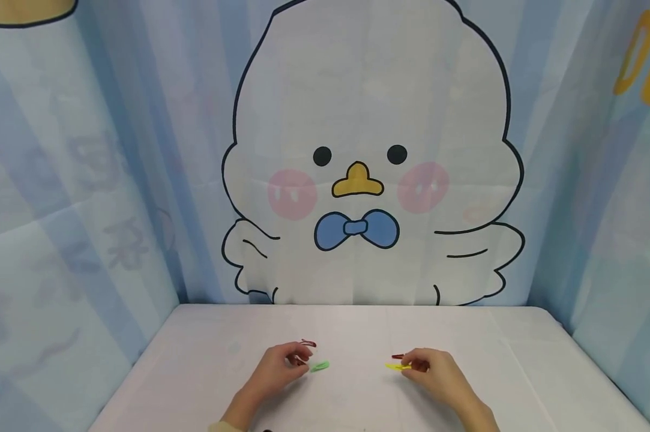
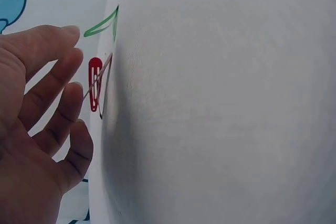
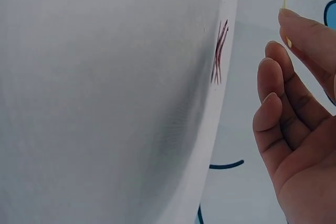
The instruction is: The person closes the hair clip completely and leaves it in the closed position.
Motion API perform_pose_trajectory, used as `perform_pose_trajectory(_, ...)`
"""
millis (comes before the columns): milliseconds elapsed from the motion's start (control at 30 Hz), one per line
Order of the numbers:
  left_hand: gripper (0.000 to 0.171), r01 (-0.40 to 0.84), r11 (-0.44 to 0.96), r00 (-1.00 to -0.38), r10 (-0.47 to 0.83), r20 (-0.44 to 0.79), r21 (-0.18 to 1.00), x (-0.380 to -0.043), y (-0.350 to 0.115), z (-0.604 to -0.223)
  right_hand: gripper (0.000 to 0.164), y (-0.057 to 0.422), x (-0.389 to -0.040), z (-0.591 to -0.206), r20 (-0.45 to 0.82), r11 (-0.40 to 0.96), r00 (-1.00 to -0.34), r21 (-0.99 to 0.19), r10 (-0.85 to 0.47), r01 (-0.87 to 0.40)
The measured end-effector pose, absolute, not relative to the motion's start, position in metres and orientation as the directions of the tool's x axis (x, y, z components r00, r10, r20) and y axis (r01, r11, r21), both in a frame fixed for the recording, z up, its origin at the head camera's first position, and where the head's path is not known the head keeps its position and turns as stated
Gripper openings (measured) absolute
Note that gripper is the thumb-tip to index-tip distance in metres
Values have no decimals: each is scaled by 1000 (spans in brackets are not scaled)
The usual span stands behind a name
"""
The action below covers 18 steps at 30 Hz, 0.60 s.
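A green hair clip lies on the table just past my left hand. That hand's thumb and fingers are loosely bent and slightly apart, the thumb tip close to the clip in the left wrist view. Red hair clips lie beside its fingertips. My right hand pinches a yellow hair clip between thumb and index finger, the clip's thin end sticking out past the thumb. Dark red hair clips rest in a small pile on the table near it, partly hidden by the hand in the head view.
The white-covered table runs back to a cloth backdrop printed with a cartoon bird. Blue-and-white cloth walls stand on both sides. A small dark thing shows at the bottom edge of the head view.
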<state>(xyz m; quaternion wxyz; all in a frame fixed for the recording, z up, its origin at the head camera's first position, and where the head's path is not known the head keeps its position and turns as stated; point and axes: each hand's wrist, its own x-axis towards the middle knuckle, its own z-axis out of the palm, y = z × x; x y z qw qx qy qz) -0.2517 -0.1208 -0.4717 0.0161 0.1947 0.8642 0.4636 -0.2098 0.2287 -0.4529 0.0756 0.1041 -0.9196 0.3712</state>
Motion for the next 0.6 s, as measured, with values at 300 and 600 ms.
perform_pose_trajectory(300, 18, 337, 521, -911, 391, 132, 784, -258, -117, -471, 16, 234, -215, -454, 185, 707, -975, -672, -126, -219)
perform_pose_trajectory(600, 17, 322, 551, -911, 401, 95, 769, -261, -114, -470, 15, 240, -221, -457, 117, 726, -984, -664, -133, -177)
